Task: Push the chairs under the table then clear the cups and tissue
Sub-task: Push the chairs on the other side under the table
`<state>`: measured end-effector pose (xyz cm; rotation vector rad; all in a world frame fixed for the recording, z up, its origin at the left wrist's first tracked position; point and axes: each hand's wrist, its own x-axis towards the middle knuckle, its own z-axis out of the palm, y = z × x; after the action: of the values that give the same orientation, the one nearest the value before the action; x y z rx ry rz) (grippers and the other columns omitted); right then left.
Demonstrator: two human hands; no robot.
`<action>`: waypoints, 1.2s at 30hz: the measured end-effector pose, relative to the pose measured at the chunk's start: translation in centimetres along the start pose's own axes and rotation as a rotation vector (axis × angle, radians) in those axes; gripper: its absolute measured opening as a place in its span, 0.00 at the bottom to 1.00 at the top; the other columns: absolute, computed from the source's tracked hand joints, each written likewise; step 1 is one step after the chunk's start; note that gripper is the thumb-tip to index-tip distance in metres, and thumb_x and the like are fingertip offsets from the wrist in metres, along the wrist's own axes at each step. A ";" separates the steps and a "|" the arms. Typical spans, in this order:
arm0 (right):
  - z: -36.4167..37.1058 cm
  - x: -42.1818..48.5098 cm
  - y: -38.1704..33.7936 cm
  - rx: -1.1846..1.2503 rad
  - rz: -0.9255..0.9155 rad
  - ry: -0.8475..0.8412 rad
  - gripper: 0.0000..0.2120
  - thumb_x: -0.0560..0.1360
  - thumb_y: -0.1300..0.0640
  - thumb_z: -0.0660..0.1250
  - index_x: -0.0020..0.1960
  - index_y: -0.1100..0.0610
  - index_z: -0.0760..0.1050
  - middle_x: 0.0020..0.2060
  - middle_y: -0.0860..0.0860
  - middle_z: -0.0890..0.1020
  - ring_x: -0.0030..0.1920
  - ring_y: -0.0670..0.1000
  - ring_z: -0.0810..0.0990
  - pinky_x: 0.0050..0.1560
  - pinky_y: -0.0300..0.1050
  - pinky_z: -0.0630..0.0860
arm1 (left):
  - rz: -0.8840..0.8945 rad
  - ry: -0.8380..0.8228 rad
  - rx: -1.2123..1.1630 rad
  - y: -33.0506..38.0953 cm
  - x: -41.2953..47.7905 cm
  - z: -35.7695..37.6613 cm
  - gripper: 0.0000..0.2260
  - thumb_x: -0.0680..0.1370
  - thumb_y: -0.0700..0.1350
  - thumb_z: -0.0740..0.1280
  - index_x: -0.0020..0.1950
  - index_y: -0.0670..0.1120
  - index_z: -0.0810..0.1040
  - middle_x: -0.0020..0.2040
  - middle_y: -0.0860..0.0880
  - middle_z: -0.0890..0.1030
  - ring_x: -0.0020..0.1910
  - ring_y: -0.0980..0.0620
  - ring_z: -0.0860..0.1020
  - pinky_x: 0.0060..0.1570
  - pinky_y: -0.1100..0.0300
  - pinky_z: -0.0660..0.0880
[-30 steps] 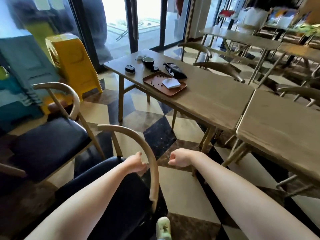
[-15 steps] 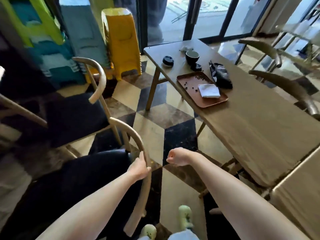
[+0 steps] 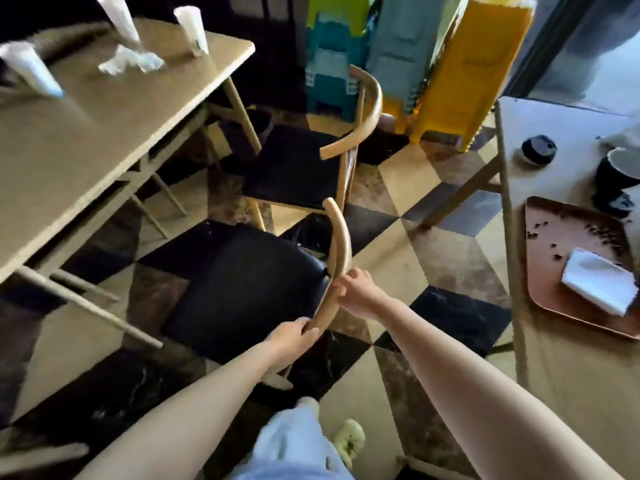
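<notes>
The near chair (image 3: 242, 289), with its black seat, stands at the middle of the frame just beside the table (image 3: 86, 140) at the upper left, not yet tucked under. Both hands grip its curved wooden back rail: the left hand (image 3: 289, 341) has its fingers wrapped round the lower part, and the right hand (image 3: 356, 292) is clamped on it a little higher. A second chair (image 3: 298, 161) stands beyond it. On the table are three white cups (image 3: 192, 27), blurred, with a crumpled tissue (image 3: 131, 62) between them. At the right edge, another table (image 3: 571, 375) carries a brown tray (image 3: 554, 292).
</notes>
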<state>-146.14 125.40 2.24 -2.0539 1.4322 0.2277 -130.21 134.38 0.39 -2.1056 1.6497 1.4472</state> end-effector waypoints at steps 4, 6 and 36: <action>0.3 1.8 1.6 -0.308 -0.179 0.061 0.24 0.75 0.53 0.65 0.70 0.47 0.66 0.67 0.55 0.67 0.68 0.58 0.60 0.70 0.50 0.61 | -0.059 0.024 -0.160 -0.5 -0.2 1.0 0.24 0.80 0.58 0.56 0.73 0.47 0.67 0.67 0.45 0.75 0.66 0.47 0.73 0.62 0.55 0.70; 0.2 2.6 2.4 -0.361 -0.237 0.098 0.24 0.75 0.52 0.66 0.70 0.45 0.67 0.69 0.53 0.65 0.72 0.57 0.57 0.74 0.50 0.55 | -0.067 0.027 -0.216 -0.7 -0.1 1.2 0.24 0.80 0.59 0.56 0.72 0.47 0.67 0.66 0.46 0.76 0.65 0.47 0.74 0.61 0.55 0.71; -4.4 14.2 4.8 -0.806 -1.013 -0.172 0.21 0.73 0.46 0.68 0.62 0.53 0.72 0.58 0.50 0.78 0.63 0.53 0.72 0.69 0.46 0.61 | -0.380 0.176 -0.196 0.7 1.0 1.5 0.21 0.70 0.57 0.69 0.60 0.51 0.75 0.56 0.49 0.79 0.53 0.48 0.79 0.49 0.55 0.75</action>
<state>-145.66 110.66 -2.79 -3.0112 0.0223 0.5786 -131.68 134.24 -0.82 -2.5422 1.1002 1.3782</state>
